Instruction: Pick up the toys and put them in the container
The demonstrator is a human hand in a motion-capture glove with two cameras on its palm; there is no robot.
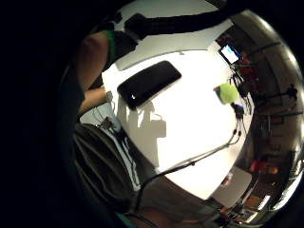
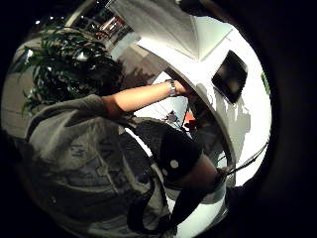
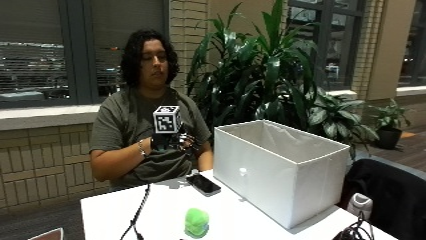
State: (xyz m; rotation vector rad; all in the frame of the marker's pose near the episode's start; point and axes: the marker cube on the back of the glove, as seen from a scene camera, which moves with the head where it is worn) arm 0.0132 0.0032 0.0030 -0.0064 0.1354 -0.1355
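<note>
A green toy [image 3: 196, 222] stands on the white table [image 3: 110, 215] near its front edge; in the little finger side palm view the same green toy [image 1: 228, 92] sits far across the table top. The white fabric container [image 3: 279, 172] stands open-topped on the table's right half. My gloved right hand [image 3: 172, 143] hangs in the air at chest height, above the table's back edge, well away from the toy. Its fingers are relaxed and hold nothing. The person's bare left hand [image 2: 181, 89] rests at the table's edge beside the container.
A black phone [image 3: 203, 184] lies on the table between the hand and the container. A black cable [image 3: 138, 212] runs along the table's left part. Large plants [image 3: 266, 75] stand behind, and a dark chair [image 3: 393, 192] is at the right.
</note>
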